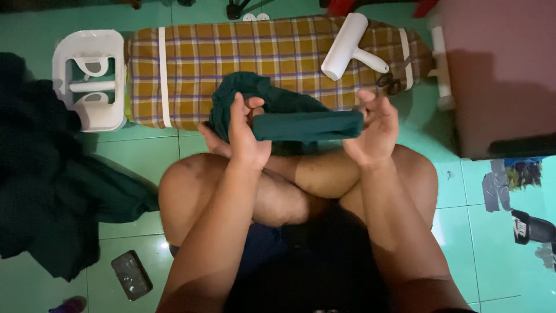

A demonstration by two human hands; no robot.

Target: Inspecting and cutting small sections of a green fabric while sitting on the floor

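Observation:
I sit cross-legged on a green tiled floor. Both hands hold a dark green garment (301, 123) stretched between them above my knees. My left hand (246, 130) grips its bunched left end, where the cloth piles up toward the board. My right hand (373, 127) pinches the right end of the flat folded strip. Just beyond my hands lies a low ironing board (231, 58) with a yellow and purple plaid cover.
A white lint roller (346, 46) rests on the board's right part. A white plastic iron rest (90, 78) sits at its left end. A heap of dark clothes (40, 174) fills the left floor. A phone (131, 274) lies near my left knee. A dark cabinet (498, 75) stands at right.

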